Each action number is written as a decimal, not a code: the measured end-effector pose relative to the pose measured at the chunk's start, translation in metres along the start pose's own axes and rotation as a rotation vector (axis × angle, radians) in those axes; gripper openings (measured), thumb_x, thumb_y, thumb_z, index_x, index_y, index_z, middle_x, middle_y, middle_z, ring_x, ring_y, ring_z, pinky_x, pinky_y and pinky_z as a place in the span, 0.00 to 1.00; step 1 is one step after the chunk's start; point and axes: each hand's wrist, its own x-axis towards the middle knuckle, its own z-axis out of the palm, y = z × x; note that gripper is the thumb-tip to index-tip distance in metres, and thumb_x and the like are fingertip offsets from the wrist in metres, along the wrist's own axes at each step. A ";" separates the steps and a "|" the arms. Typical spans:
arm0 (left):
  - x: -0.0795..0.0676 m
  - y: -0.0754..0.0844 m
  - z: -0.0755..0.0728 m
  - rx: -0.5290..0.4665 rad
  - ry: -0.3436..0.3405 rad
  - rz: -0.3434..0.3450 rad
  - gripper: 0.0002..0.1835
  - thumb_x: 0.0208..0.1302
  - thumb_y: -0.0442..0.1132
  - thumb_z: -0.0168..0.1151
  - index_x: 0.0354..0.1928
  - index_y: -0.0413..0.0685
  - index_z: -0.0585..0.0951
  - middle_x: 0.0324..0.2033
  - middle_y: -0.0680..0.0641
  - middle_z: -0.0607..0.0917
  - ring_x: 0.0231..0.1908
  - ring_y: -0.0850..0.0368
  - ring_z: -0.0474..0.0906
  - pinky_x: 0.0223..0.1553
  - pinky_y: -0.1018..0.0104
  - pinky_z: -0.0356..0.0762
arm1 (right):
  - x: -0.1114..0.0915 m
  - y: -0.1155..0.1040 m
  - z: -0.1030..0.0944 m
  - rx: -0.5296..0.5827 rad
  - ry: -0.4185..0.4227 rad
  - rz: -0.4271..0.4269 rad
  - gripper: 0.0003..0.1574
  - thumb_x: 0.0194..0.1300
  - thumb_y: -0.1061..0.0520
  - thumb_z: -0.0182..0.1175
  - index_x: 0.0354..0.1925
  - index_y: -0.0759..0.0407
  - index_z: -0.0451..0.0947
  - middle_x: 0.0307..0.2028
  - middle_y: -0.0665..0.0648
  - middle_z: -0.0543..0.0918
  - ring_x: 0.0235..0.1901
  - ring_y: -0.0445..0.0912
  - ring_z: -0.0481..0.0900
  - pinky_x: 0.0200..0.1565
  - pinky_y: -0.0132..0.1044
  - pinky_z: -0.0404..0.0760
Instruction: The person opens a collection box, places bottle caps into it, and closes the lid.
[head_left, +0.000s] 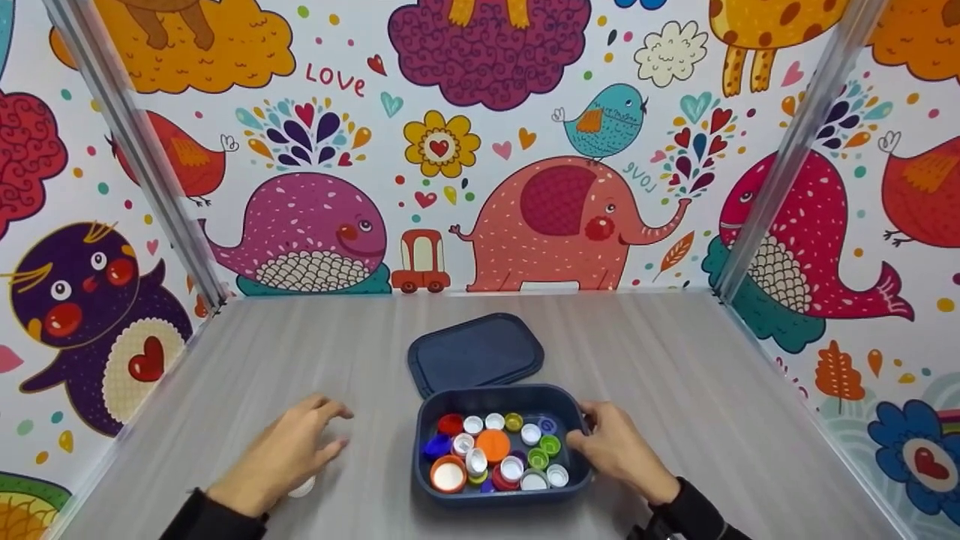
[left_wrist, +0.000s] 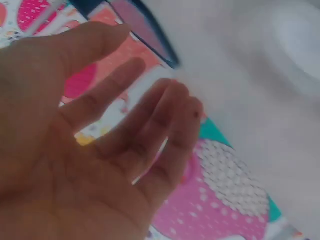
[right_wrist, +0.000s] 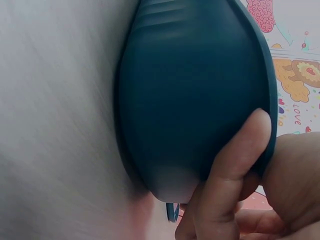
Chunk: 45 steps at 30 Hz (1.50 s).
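Note:
A dark blue plastic box (head_left: 499,496) full of bottle caps stands on the table in the head view. At its right end my right hand (head_left: 616,444) pinches the rim; in the right wrist view a finger (right_wrist: 235,160) lies along the outer wall (right_wrist: 195,90). My left hand (head_left: 281,454) hovers left of the box, holding nothing, its fingers loosely bent in the left wrist view. Partly hidden under that hand is a white round cap (head_left: 302,487). Among the caps in the box are a flat orange cap (head_left: 493,445) and a red cap (head_left: 450,424).
Behind the box, a dark blue lid (head_left: 480,351) lies on the grey table (head_left: 322,345), close to the box's back edge. Walls printed with cartoon animals (head_left: 555,225) enclose the table at the back and both sides. Metal posts (head_left: 142,150) mark the corners.

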 end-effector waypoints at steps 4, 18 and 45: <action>-0.008 -0.026 -0.006 0.015 -0.034 -0.043 0.17 0.73 0.41 0.82 0.59 0.46 0.92 0.56 0.42 0.90 0.57 0.45 0.89 0.62 0.35 0.90 | 0.000 0.000 0.000 0.001 -0.004 0.002 0.19 0.61 0.67 0.69 0.51 0.64 0.91 0.31 0.51 0.86 0.33 0.43 0.82 0.37 0.29 0.79; -0.043 -0.060 -0.003 -0.085 -0.090 -0.021 0.29 0.70 0.55 0.85 0.65 0.48 0.89 0.58 0.46 0.90 0.55 0.50 0.88 0.61 0.37 0.91 | 0.000 -0.001 0.000 -0.006 0.005 -0.004 0.18 0.60 0.67 0.69 0.50 0.63 0.91 0.32 0.50 0.84 0.34 0.44 0.81 0.36 0.30 0.77; -0.014 -0.006 -0.004 -0.044 -0.051 0.186 0.14 0.70 0.40 0.85 0.53 0.49 0.93 0.46 0.50 0.90 0.43 0.59 0.83 0.48 0.54 0.93 | 0.000 -0.002 0.001 0.015 -0.004 0.008 0.19 0.60 0.68 0.68 0.50 0.65 0.91 0.30 0.49 0.82 0.32 0.42 0.79 0.35 0.28 0.75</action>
